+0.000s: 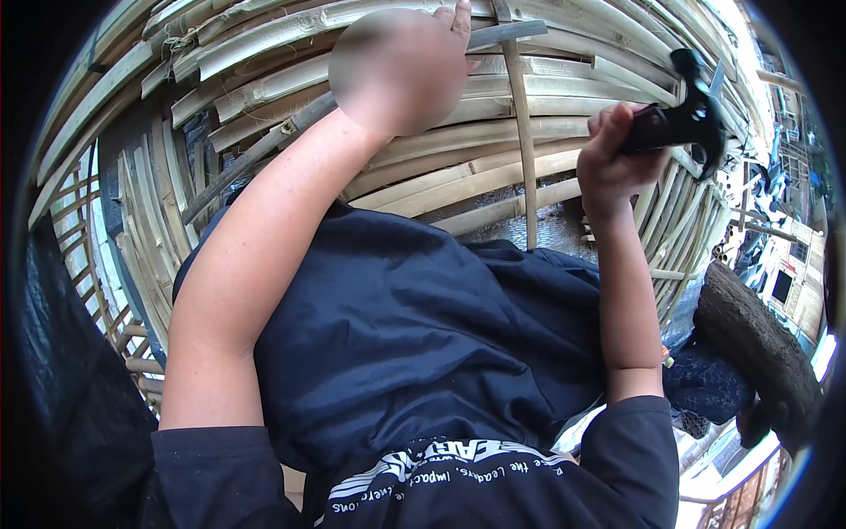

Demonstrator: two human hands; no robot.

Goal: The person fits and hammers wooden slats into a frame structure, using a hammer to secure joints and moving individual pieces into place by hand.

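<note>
over the bamboo slats point(476, 137): left hand point(401, 70) blurred, grip cannot be told | slats' right side: right hand point(621, 159) clamped on black hammer point(665, 128) | slats' laying looks well along, fastening unclear

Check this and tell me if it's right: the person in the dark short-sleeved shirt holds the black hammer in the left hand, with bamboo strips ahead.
Wrong hand: the head view shows the black hammer in the right hand. The dark short-sleeved shirt and bamboo strips ahead are right.
</note>
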